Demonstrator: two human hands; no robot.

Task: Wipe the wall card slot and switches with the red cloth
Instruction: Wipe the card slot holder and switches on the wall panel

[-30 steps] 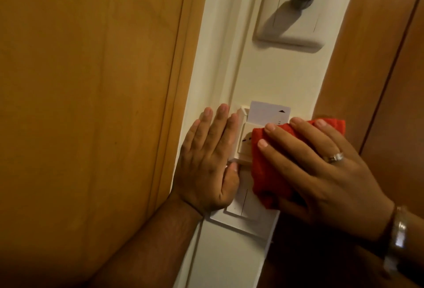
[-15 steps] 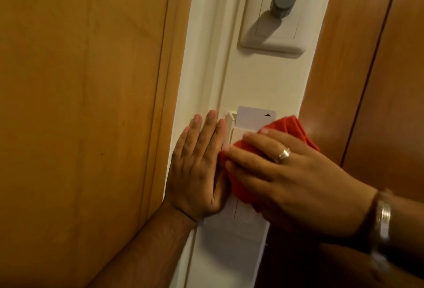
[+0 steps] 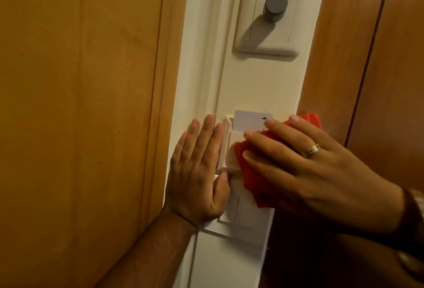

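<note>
- The right hand is pressing the red cloth flat against the card slot, fingers spread over the cloth.
- A white card is standing in the slot, its top showing above the fingertips.
- The left hand is lying open and flat on the white wall strip, touching the slot's left edge, grasping nothing.
- The switches are sitting directly below the slot, partly covered by cloth.
- A grey knob is mounted above.
</note>
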